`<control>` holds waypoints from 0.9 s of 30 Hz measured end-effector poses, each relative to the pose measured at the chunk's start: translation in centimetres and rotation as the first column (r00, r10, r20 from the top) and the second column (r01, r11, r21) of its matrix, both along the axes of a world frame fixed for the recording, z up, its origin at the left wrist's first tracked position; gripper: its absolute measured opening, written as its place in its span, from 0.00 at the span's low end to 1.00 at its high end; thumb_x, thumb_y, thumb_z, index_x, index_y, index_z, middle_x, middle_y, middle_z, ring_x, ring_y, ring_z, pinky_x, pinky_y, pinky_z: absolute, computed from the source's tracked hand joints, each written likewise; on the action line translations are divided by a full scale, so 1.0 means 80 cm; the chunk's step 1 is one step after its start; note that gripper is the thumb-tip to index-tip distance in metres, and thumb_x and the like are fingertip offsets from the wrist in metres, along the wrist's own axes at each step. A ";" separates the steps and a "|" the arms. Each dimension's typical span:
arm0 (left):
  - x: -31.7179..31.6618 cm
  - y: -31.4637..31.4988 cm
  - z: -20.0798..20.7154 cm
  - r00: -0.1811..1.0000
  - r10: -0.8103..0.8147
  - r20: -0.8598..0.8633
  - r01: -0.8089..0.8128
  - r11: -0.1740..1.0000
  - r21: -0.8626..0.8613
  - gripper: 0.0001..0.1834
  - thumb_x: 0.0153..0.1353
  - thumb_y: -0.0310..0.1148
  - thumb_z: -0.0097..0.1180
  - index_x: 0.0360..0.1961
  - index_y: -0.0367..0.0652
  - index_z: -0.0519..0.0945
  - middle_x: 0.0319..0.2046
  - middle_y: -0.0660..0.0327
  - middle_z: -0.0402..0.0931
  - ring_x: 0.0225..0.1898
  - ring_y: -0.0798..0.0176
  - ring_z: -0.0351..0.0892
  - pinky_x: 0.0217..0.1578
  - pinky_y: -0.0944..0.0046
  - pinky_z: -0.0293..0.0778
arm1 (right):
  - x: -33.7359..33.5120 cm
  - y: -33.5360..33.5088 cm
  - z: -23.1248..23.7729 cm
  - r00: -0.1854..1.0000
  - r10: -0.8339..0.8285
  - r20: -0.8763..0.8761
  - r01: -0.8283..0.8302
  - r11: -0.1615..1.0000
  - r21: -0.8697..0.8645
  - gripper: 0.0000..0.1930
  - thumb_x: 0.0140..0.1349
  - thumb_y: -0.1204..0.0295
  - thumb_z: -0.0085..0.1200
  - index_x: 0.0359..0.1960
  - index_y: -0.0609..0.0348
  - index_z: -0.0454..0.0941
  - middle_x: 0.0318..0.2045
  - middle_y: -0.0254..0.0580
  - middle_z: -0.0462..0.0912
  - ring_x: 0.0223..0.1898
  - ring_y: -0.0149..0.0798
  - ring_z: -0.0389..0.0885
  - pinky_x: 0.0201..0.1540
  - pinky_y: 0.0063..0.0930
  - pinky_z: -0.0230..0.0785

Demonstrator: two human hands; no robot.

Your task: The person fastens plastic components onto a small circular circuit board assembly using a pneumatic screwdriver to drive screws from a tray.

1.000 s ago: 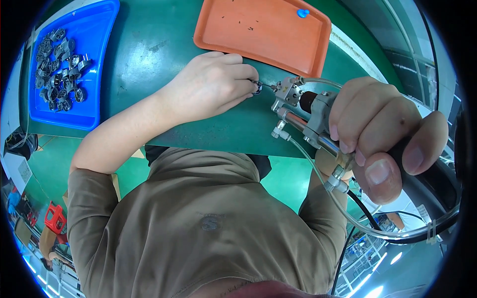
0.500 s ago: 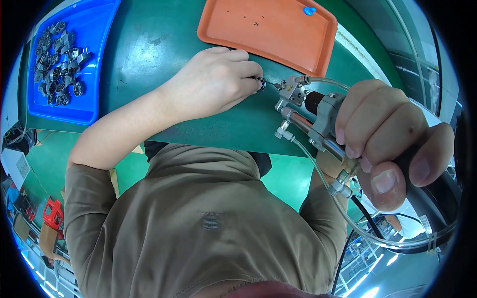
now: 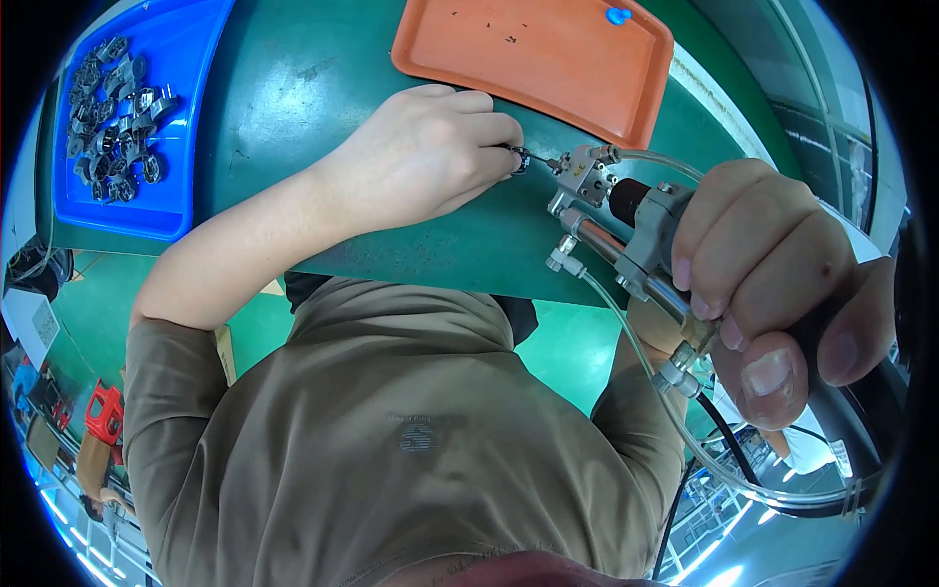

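Observation:
My left hand (image 3: 430,152), reaching across the green bench, is closed with its fingertips pinched on a small dark plug-like part (image 3: 521,159). Most of that part is hidden by the fingers. In my right hand (image 3: 773,264), fingers wrapped round its body, is a metal air-powered screwdriver (image 3: 626,245) with hoses attached. The driver points left, and its thin bit (image 3: 541,159) meets the part at my left fingertips. Whether the bit sits in a screw is too small to tell.
A blue tray (image 3: 176,217) at the left holds many grey and black plug parts (image 3: 117,137). Beyond my hands lies an orange tray (image 3: 548,73) with a few tiny dark screws and a blue knob (image 3: 618,16). A clear hose (image 3: 719,468) loops at the lower right.
My right hand and the screwdriver have shifted slightly right and down in the picture. My left hand keeps its pinch on the part, with the bit still at it.

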State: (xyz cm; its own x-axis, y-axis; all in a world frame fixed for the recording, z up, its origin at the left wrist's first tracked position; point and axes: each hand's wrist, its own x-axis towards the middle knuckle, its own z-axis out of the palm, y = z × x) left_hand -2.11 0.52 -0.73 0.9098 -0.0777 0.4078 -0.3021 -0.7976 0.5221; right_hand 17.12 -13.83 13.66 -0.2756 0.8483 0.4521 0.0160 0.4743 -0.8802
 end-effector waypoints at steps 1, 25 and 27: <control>0.001 -0.001 0.000 1.000 -0.001 0.000 0.001 1.000 -0.005 0.04 0.55 0.29 0.67 0.31 0.41 0.87 0.42 0.63 0.84 0.40 0.60 0.81 0.39 0.59 0.78 | -0.001 -0.001 0.000 1.000 -0.004 0.001 0.004 1.000 0.007 0.18 0.67 0.69 0.62 0.54 0.42 0.68 0.26 0.30 0.76 0.25 0.32 0.77 0.28 0.28 0.71; 0.001 0.001 0.003 0.998 -0.043 0.042 0.043 0.999 -0.012 0.05 0.56 0.30 0.66 0.33 0.41 0.86 0.41 0.62 0.82 0.40 0.58 0.81 0.39 0.56 0.78 | -0.012 -0.019 0.017 0.976 -0.194 -0.100 0.201 0.977 0.069 0.15 0.64 0.71 0.58 0.51 0.46 0.70 0.24 0.28 0.75 0.23 0.29 0.75 0.26 0.27 0.69; -0.003 0.002 0.005 0.999 -0.031 0.034 0.031 0.999 0.007 0.06 0.56 0.30 0.66 0.34 0.42 0.86 0.41 0.63 0.82 0.40 0.59 0.81 0.39 0.57 0.78 | 0.001 -0.032 0.028 0.979 -0.187 -0.077 0.193 0.977 0.090 0.16 0.66 0.69 0.57 0.55 0.45 0.71 0.25 0.26 0.76 0.24 0.26 0.75 0.27 0.23 0.69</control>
State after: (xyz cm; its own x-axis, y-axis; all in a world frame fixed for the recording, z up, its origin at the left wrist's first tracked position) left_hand -2.33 0.72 -0.36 0.8923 -0.1082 0.4383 -0.3445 -0.7906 0.5061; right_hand 17.20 -16.37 15.91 -0.0799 0.8335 0.5468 0.0563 0.5514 -0.8323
